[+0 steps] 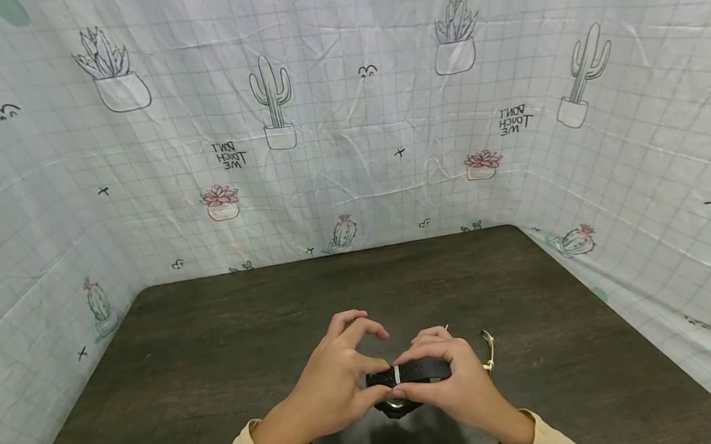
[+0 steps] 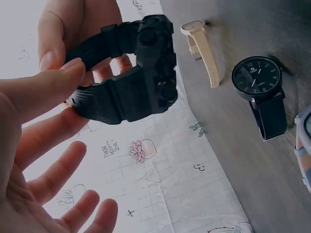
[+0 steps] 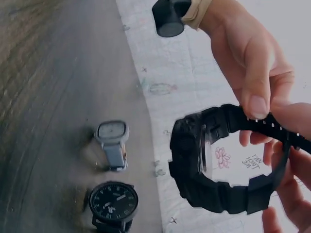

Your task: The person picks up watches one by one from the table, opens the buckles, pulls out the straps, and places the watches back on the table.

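Both hands hold a chunky black wristwatch point(image 1: 422, 370) above the table, its thick case point(image 2: 158, 65) hanging below the strap. Thumb and index finger of my left hand point(image 1: 334, 376) pinch one strap end, while its other fingers spread away, as the left wrist view shows. My right hand point(image 1: 459, 375) grips the strap from the opposite side, thumb below and fingers above. Where the two strap ends overlap, the band forms a loop point(image 3: 228, 196). A row of holes point(image 3: 265, 121) shows along one strap end in the right wrist view. A light metallic-looking band point(image 1: 397, 374) crosses the strap between the hands.
A cream-strapped watch point(image 2: 206, 51) lies on the dark wooden table point(image 1: 246, 337), beside a round black-dial watch point(image 2: 257, 77). A pale square-faced watch point(image 3: 112, 131) stands near them. Another watch point(image 2: 305, 141) is cut off at the left wrist view's edge. Cactus-print cloth point(image 1: 337, 114) surrounds the table.
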`<state>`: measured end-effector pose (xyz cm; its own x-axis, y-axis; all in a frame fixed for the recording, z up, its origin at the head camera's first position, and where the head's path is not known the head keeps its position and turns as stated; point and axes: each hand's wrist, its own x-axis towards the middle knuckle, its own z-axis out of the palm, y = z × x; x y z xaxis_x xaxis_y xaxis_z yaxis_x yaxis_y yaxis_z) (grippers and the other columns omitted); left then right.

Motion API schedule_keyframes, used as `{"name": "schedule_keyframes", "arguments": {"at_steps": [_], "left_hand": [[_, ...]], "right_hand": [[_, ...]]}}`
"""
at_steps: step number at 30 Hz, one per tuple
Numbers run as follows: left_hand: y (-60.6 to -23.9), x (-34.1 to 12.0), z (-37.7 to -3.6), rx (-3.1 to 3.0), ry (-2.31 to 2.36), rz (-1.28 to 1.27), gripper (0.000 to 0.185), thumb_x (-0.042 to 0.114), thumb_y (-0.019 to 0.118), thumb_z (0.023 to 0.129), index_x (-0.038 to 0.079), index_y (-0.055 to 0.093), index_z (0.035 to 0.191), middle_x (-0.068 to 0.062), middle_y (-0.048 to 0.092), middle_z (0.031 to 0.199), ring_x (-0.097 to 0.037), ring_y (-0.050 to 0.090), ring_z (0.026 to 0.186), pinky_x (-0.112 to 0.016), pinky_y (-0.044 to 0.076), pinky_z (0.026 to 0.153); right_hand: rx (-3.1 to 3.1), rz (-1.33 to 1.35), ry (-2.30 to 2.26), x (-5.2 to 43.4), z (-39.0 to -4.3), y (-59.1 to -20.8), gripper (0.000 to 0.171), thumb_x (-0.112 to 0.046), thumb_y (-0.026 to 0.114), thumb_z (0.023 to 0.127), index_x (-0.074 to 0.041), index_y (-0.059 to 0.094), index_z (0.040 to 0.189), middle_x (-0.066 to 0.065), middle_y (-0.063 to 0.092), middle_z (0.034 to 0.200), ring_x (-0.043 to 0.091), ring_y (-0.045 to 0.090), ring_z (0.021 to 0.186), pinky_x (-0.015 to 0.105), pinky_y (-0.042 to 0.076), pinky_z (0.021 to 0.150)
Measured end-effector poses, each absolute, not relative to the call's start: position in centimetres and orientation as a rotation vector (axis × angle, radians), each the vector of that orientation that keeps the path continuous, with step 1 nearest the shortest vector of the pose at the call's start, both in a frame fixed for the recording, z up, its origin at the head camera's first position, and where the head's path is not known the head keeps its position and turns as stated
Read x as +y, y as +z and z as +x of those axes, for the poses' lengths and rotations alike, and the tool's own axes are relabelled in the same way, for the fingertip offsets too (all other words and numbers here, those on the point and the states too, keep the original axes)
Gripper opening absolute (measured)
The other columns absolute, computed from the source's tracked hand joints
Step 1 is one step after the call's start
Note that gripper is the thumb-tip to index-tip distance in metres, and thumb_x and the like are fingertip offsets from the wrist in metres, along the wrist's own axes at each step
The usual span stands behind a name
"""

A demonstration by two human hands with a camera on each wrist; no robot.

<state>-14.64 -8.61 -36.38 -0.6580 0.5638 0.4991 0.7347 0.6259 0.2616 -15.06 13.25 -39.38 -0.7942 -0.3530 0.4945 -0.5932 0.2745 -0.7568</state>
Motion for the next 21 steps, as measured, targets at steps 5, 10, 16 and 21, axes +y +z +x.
{"name": "schedule_keyframes", "arguments": {"at_steps": [5,10,16,21], "left_hand": [[-36.24,-8.45,-14.58,-2.48,-0.679,-1.027,0.015,0.032,0.085,0.075,0.025,0.081,0.088,0.005,0.059,0.118,-0.028,0.041,0.131,-0.045,0.045,0.105],[-36.24,-8.63,-14.46,-2.517,-0.736,-1.018,0.015,0.032,0.085,0.076,0.026,0.081,0.089,0.006,0.058,0.119,-0.028,0.04,0.131,-0.045,0.047,0.102],[-36.17,-9.02,-14.47,-2.534,-0.762,-1.013,0.016,0.032,0.084,0.076,0.027,0.081,0.091,0.007,0.058,0.12,-0.027,0.039,0.132,-0.047,0.048,0.1],[-36.1,-9.22,-14.55,-2.515,-0.744,-1.015,0.017,0.034,0.085,0.075,0.028,0.08,0.09,0.007,0.058,0.118,-0.026,0.04,0.13,-0.047,0.048,0.1]], "right_hand": [[-2.277,0.878,1.614,13.39,-15.18,-39.23,0.025,-0.017,0.087,0.071,-0.021,0.077,0.094,-0.007,0.069,0.092,0.013,0.055,0.101,0.029,0.048,0.086],[-2.249,0.914,1.605,13.53,-15.29,-39.38,0.026,-0.013,0.087,0.071,-0.019,0.077,0.094,-0.007,0.07,0.089,0.012,0.052,0.106,0.028,0.046,0.092],[-2.238,0.92,1.598,13.49,-15.35,-39.36,0.026,-0.014,0.088,0.07,-0.018,0.077,0.094,-0.007,0.069,0.089,0.01,0.052,0.107,0.027,0.046,0.092],[-2.194,0.91,1.597,13.41,-15.23,-39.28,0.026,-0.011,0.088,0.069,-0.015,0.077,0.092,-0.006,0.068,0.088,0.011,0.053,0.106,0.026,0.047,0.09]]}}
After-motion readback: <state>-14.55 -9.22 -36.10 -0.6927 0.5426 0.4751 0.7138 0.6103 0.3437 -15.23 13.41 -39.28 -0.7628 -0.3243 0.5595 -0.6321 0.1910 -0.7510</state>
